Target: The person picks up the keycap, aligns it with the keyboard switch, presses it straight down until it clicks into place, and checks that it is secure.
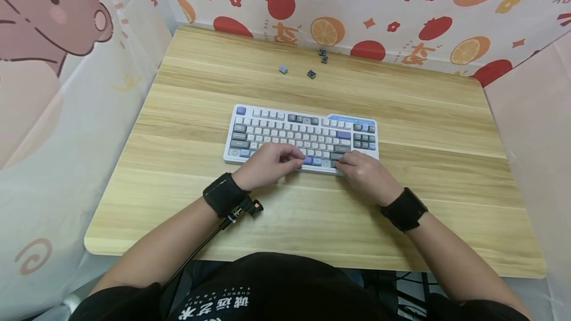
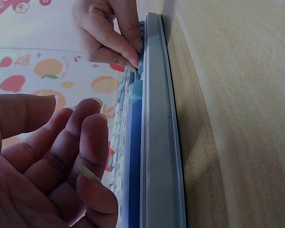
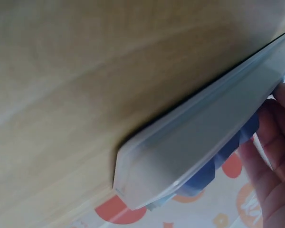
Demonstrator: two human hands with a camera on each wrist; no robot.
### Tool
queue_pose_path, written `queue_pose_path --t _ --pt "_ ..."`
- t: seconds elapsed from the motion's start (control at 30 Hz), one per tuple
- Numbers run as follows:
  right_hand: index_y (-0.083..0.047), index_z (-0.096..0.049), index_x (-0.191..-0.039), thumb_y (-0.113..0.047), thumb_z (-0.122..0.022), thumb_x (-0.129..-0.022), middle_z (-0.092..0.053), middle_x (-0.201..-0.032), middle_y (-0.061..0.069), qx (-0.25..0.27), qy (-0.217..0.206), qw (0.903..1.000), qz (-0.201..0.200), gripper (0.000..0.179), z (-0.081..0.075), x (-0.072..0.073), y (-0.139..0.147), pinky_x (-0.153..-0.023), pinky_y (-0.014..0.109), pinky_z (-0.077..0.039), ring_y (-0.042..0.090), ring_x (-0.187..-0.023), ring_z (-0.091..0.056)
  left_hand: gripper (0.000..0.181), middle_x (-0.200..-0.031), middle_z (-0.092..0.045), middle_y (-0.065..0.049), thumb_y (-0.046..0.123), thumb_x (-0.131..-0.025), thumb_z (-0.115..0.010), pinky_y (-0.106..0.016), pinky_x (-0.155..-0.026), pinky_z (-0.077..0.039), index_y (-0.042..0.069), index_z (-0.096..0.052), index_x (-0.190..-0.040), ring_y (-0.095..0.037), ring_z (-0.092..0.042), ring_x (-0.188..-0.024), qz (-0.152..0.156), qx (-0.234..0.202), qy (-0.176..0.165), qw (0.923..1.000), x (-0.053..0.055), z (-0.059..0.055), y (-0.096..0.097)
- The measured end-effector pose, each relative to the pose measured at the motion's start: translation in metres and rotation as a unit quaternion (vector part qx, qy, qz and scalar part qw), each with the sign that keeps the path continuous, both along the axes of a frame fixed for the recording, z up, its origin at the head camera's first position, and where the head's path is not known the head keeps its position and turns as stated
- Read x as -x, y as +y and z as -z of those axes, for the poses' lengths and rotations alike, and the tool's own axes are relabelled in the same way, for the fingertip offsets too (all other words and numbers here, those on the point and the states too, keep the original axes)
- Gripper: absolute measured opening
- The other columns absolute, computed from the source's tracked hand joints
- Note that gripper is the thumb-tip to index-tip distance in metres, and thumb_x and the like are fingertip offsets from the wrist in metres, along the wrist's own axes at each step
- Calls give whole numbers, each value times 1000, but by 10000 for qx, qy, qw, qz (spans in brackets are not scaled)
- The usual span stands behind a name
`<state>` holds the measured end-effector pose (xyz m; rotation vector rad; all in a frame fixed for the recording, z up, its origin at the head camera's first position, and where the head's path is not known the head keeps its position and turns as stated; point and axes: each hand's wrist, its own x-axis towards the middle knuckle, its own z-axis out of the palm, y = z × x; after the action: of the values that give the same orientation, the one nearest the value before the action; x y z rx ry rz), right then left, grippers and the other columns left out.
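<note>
A white-framed keyboard (image 1: 285,135) with white, grey, blue and purple keycaps lies on the wooden table. My right hand (image 1: 363,175) is at the right part of its front row, thumb and finger pinching a grey-blue keycap (image 2: 141,66). In the right wrist view that hand's fingers (image 3: 273,137) reach over the keyboard's edge, and the pinched keycap is hidden there. My left hand (image 1: 272,165) hovers over the front edge beside the purple space bar (image 2: 134,156). Its fingers are loosely bent, with nothing between them in the left wrist view.
Beyond the keyboard, a small blue keycap (image 1: 283,69) and several small dark pieces, one a square block (image 1: 311,74), lie on the table (image 1: 187,202). Patterned cloth (image 1: 312,4) hangs behind the table's back edge. A cable (image 1: 196,251) runs along my left forearm.
</note>
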<state>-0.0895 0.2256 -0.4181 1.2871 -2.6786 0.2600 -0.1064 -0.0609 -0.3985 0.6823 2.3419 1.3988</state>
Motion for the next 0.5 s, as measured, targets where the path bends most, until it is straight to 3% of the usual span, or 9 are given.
queue_pose_path --t 0.2,0.3,0.37,0.5 --pt "-1 -75 -107 -10 -71 -88 -64 -103 6 10 -12 10000 -9 21 -1 1 0 -81 31 -52 19 -91 -61 15 -86 -72 -4 16 -95 -65 -29 -64 -51 8 -74 -103 -12 -61 -70 10 117 85 9999 0 -5 0" --pt "-1 -75 -107 -10 -71 -88 -63 -102 5 -9 2 10000 -2 21 -2 2 -1 -80 31 -51 19 -90 -60 16 -89 -72 -4 18 -95 -65 -31 -68 -52 9 -74 -104 -13 -63 -73 -43 463 579 9972 1 -7 0" --pt "-1 -75 -106 -10 -71 -87 -63 -101 5 34 -16 10000 13 21 -2 2 -1 -80 31 -51 19 -89 -60 17 -94 -71 -3 19 -94 -66 -33 -74 -53 9 -74 -106 -16 -64 -82 -108 873 1121 9898 2 -8 -1" --pt "-2 -76 -102 -11 -71 -87 -65 -96 5 198 -127 9997 110 18 -3 3 -1 -80 34 -52 19 -87 -62 22 -110 -69 -7 18 -89 -72 -41 -95 -48 8 -74 -108 -26 -61 -106 -256 1731 2118 9615 5 -9 -7"
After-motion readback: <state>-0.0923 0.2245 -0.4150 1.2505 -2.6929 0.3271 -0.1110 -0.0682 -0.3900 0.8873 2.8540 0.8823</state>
